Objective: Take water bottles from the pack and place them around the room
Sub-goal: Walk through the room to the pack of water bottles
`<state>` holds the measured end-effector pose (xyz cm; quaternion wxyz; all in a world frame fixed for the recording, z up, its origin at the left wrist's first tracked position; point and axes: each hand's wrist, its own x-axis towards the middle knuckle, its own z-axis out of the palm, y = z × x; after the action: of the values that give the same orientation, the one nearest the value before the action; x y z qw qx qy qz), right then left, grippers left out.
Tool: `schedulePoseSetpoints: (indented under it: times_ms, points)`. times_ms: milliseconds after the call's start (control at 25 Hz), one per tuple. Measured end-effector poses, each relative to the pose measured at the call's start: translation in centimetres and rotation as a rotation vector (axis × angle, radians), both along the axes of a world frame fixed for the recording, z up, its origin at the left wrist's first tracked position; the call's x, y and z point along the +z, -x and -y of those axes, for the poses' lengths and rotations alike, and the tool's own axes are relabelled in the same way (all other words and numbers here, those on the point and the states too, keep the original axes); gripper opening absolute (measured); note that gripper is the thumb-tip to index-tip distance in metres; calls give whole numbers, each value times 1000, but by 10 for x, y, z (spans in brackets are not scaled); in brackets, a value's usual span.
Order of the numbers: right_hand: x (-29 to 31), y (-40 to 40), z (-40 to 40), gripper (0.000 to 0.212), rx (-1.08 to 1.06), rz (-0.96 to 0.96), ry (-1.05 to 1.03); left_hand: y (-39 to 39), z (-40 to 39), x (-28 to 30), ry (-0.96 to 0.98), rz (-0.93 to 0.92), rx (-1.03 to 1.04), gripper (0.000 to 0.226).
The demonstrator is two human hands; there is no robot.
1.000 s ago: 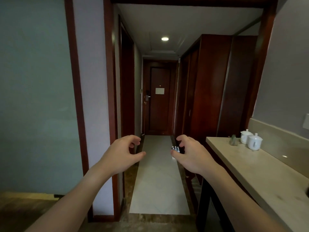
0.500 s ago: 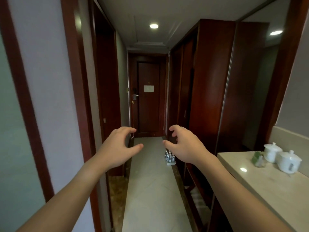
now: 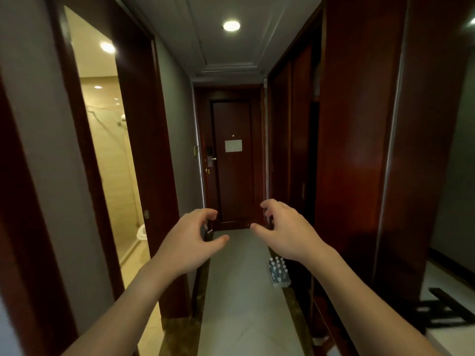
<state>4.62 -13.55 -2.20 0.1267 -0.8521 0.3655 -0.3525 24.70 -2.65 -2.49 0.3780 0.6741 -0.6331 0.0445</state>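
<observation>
A shrink-wrapped pack of water bottles (image 3: pixel 279 274) with white caps stands on the hallway floor against the right-hand wardrobe, partly hidden behind my right wrist. My left hand (image 3: pixel 189 244) and my right hand (image 3: pixel 285 233) are both stretched out ahead of me at chest height, fingers curled and apart, holding nothing. Both hands hover well above and short of the pack.
I am in a narrow hallway with a pale tiled floor (image 3: pixel 239 291). A dark wooden wardrobe (image 3: pixel 359 150) lines the right side. An open bathroom doorway (image 3: pixel 108 155) is on the left. The closed entrance door (image 3: pixel 232 163) ends the hallway.
I have moved forward down the hallway. The counter with the white cups has dropped out of view, the bathroom doorway has appeared on the left, and the pack is nearer.
</observation>
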Motion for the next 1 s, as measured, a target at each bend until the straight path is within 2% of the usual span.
schedulePoseSetpoints:
  times_ms: [240,480,720,1000]
  points:
    - [4,-74,156,70,24,-37,5,-72,150,0,-2,-54,-5,79]
    - [-8,-170,329,71,6,-56,33,-167,330,-20,12,-59,-20,67]
    - [16,-268,504,72,-8,-92,41,-268,514,10,22,-94,-33,64]
    - [24,-332,695,73,-6,-56,33,-331,700,11,-38,-115,-55,71]
